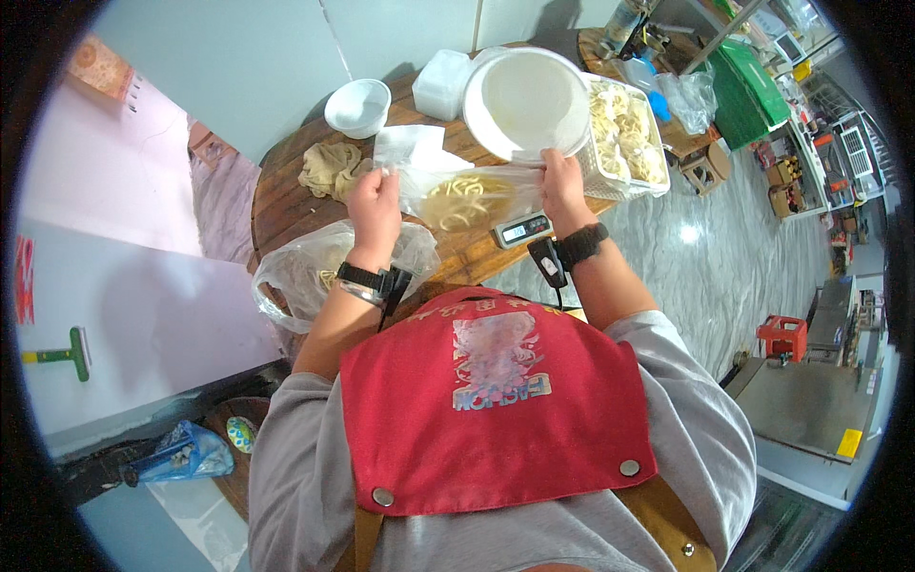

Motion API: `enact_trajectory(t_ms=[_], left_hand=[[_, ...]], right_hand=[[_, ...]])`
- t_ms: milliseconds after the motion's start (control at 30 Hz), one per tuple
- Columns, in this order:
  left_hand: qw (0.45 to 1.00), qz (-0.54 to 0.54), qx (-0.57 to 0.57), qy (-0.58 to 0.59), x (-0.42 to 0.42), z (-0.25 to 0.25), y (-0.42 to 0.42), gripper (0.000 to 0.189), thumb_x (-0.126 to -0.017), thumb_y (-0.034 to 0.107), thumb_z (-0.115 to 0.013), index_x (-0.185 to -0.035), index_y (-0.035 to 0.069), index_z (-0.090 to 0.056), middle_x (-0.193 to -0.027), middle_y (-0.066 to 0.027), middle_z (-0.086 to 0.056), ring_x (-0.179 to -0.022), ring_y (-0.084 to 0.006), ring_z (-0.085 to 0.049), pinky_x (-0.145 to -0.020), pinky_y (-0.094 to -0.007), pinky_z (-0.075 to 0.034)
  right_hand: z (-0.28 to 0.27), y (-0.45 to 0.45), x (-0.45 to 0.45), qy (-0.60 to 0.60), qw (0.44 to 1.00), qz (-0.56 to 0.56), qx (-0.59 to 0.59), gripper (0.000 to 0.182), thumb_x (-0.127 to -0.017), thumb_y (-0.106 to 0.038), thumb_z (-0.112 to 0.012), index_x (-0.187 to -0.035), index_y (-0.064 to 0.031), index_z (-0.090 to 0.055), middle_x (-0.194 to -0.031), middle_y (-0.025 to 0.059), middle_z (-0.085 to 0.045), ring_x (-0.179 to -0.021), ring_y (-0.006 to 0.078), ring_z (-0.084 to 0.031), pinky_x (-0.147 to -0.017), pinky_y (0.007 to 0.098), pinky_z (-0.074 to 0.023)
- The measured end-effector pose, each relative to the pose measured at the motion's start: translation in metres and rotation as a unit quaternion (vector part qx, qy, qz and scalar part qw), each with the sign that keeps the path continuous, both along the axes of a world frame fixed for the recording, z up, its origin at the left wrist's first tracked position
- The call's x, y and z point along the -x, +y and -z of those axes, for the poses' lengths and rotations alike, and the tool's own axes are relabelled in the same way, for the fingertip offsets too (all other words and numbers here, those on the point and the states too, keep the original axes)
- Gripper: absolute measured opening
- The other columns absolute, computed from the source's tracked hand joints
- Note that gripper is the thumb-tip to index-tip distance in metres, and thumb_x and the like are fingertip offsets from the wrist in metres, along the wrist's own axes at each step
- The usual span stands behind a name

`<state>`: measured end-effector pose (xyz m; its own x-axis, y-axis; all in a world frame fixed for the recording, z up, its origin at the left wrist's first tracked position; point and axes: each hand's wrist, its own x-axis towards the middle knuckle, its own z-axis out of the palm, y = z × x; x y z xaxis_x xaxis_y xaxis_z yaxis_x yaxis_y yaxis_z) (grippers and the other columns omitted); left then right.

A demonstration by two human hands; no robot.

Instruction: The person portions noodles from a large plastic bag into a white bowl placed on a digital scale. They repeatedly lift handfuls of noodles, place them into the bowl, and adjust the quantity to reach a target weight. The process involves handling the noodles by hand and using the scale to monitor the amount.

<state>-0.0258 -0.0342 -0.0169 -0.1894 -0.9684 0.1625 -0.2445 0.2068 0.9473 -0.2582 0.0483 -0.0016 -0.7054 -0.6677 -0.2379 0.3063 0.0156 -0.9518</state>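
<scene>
My left hand (376,218) and my right hand (563,187) each pinch one end of a clear plastic bag (417,187), stretched between them. Pale noodles (463,203) show at its middle, blurred; I cannot tell whether they lie inside it or on something behind it. Just below sits a digital kitchen scale (524,230) with a lit display, its upper part hidden by the bag. Beyond my right hand, a white basket (661,159) holds several bundles of noodles (629,136). Near my left wrist lies another clear plastic bag (293,275) with some noodles in it.
On the wooden table (286,182) are a crumpled beige cloth (332,170), a white bowl (357,107), white sheets (411,145), translucent containers (441,84) and a large round white lid or tub (532,104). A wooden stool (706,170) stands beyond the basket.
</scene>
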Motion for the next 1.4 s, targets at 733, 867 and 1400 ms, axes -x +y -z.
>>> enact_trajectory(t_ms=[733, 867, 1400], left_hand=[[0.875, 0.143, -0.388, 0.252, -0.010, 0.022, 0.034, 0.013, -0.087, 0.015, -0.053, -0.094, 0.004, -0.053, -0.067, -0.0014, -0.052, -0.062, -0.0136, -0.054, -0.059, -0.0243, -0.042], [0.884, 0.105, -0.347, 0.296, -0.046, -0.002, 0.033, 0.013, -0.088, 0.012, -0.050, -0.098, 0.004, -0.053, -0.067, -0.0015, -0.050, -0.060, -0.0109, -0.048, -0.062, -0.0258, -0.043], [0.923, 0.004, -0.292, 0.252, -0.128, 0.023, 0.039, 0.030, -0.079, 0.003, -0.055, -0.108, 0.000, -0.050, -0.081, -0.0047, -0.059, -0.064, -0.0086, -0.050, -0.058, -0.0216, -0.039]], right_hand=[[0.115, 0.059, 0.015, 0.195, 0.911, -0.304, -0.198, 0.036, -0.073, -0.012, -0.061, -0.107, -0.0006, -0.055, -0.077, 0.0060, -0.057, -0.063, 0.0105, -0.054, -0.053, 0.0236, -0.0435], [0.056, 0.036, 0.000, 0.187, 0.925, -0.292, -0.158, 0.024, -0.076, -0.017, -0.062, -0.095, -0.0016, -0.057, -0.069, 0.0030, -0.055, -0.052, 0.0094, -0.049, -0.045, 0.0211, -0.0398], [0.011, -0.051, -0.181, 0.323, 0.747, -0.579, 0.044, 0.042, -0.078, 0.001, -0.048, -0.119, -0.0015, -0.045, -0.108, 0.0110, -0.055, -0.102, 0.0167, -0.051, -0.089, 0.0269, -0.0394]])
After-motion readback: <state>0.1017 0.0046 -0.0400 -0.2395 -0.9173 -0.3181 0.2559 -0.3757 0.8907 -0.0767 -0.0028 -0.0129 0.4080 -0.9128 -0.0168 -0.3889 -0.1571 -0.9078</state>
